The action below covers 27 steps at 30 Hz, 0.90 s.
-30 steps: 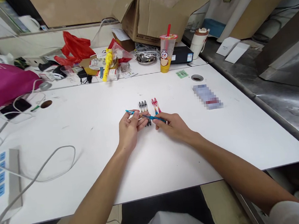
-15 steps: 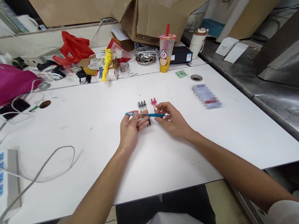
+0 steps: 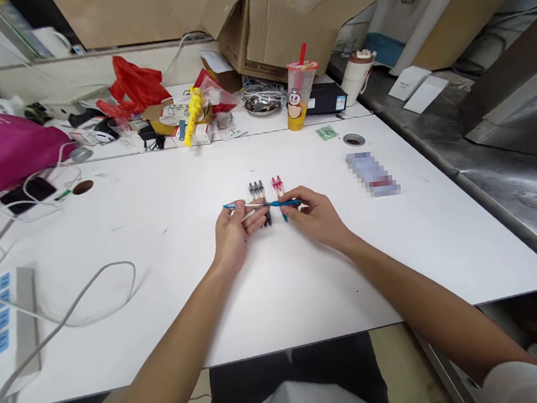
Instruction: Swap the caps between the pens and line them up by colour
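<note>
A blue ballpoint pen (image 3: pixel 274 204) lies level between my two hands, above the white table. My left hand (image 3: pixel 232 235) pinches its clear end with the light-blue tip between thumb and fingers. At the darker blue end, the thumb and fingers of my right hand (image 3: pixel 316 217) are closed on the pen. Beneath and just beyond it, three black-topped pens (image 3: pixel 256 190) lie side by side on the table, partly hidden by my left fingers. Close to their right are two red-topped pens (image 3: pixel 277 185); a blue end shows below them.
A blurred rectangular item (image 3: pixel 373 175) lies to the right, near a cable hole (image 3: pixel 354 140). A drink cup with a straw (image 3: pixel 300 97), a cardboard box (image 3: pixel 281 32) and a red plastic bag (image 3: pixel 136 84) stand at the back. A power strip (image 3: pixel 12 327) with cables sits left.
My right hand has shifted slightly right and its grip now lies further over the blue end. More of the pen's middle shows between the hands, and more of the red-topped pens is visible.
</note>
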Motion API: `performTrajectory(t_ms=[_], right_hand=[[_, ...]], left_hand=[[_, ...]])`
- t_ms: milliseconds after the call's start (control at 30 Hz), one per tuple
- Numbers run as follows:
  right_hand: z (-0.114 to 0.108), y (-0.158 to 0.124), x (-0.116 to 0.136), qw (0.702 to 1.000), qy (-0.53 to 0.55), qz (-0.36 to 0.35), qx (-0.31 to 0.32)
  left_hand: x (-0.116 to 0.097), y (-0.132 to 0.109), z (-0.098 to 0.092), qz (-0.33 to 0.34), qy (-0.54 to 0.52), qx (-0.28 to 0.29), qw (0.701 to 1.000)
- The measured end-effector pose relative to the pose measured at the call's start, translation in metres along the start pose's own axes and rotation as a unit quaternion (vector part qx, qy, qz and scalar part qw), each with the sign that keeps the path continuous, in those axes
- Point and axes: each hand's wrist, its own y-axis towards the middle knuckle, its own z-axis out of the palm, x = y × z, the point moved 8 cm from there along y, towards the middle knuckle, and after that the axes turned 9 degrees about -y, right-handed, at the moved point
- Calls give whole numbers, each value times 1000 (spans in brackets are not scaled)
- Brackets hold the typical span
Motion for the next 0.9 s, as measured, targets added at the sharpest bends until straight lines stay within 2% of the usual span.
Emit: performTrajectory(t_ms=[233, 400, 567, 733, 900], right_hand=[[-13, 5, 0, 999, 47, 8, -15], [-30, 7, 2, 998, 38, -6, -53], [-40, 10, -6, 995, 79, 19, -54], [-30, 11, -17, 991, 121, 59, -9], [-11, 4, -16, 995, 16, 90, 36]], left_hand=[[-1, 4, -7, -14, -52, -26, 998], [-7, 9, -16, 13, -47, -42, 998], [-14, 13, -24, 34, -59, -58, 996], [-16, 11, -17, 47, -55, -32, 997], [-15, 6, -4, 73, -36, 32, 996]])
